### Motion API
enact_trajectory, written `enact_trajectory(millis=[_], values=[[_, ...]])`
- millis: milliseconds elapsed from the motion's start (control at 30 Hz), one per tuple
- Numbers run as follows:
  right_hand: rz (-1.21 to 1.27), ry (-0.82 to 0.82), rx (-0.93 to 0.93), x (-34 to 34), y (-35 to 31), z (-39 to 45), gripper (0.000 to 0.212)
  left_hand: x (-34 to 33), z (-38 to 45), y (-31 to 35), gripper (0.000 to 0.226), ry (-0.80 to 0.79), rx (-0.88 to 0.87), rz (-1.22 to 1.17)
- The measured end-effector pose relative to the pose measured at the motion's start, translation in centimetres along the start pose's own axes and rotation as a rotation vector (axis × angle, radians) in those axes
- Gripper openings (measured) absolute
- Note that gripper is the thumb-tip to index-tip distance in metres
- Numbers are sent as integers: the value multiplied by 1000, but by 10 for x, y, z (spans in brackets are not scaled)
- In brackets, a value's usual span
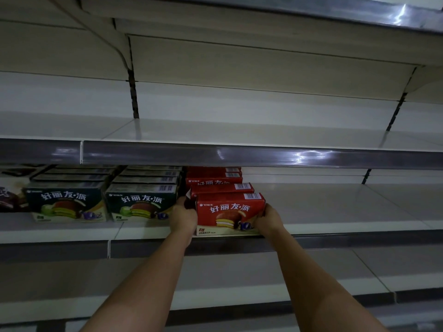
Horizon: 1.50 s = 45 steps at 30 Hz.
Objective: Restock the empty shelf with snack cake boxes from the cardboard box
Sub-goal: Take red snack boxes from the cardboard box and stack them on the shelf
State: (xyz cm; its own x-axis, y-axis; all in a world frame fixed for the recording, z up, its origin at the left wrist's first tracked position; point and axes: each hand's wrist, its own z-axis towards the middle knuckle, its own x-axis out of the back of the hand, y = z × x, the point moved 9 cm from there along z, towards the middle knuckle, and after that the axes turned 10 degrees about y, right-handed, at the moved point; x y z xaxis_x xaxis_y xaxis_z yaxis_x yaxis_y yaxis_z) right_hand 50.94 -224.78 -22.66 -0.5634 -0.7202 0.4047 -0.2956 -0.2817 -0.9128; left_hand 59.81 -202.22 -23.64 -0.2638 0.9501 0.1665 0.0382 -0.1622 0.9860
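- The left hand [183, 218] has its fingers curled round the left end of a red snack cake box [230, 212], and the right hand [268, 219] grips its right end, fingers wrapped behind the edge.
- The box stands upright at the front lip of the shelf [335, 212], a second red box [221, 188] tilted just behind it, more red ones [213, 174] farther back.
- To the left stand two rows of dark green boxes [141, 203].
- The upper shelf [239, 133] lies above.
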Motion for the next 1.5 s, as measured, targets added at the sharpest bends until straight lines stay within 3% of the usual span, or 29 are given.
enact_trajectory(millis=[133, 233, 333, 567, 733, 1067, 1267, 1500], values=[[16, -41, 16, -12, -7, 6, 42, -3, -9, -8, 32, -83, 74, -109], [43, -19, -2, -20, -5, 9, 33, -7, -17, -6, 45, -213, 59, 112], [29, 30, -22, -25, -2, 12, 30, -12, -16, -8, 42, -291, 21, 272], [106, 44, -68, -26, 8, 19, 28, 0, -9, 5, 41, 11, -222, 705], [267, 14, -112, -34, 7, 22, 12, -3, -7, 1, 35, 84, -139, 607], [361, -80, -77, -50, -11, 17, 22, -5, -10, -9, 38, 208, 5, 158], [296, -133, -56, -53, -19, 12, 33, -16, -12, -7, 45, 100, 30, 249], [153, -36, -73, -38, -12, 13, 57, -15, -15, -3, 35, 21, 7, 310]])
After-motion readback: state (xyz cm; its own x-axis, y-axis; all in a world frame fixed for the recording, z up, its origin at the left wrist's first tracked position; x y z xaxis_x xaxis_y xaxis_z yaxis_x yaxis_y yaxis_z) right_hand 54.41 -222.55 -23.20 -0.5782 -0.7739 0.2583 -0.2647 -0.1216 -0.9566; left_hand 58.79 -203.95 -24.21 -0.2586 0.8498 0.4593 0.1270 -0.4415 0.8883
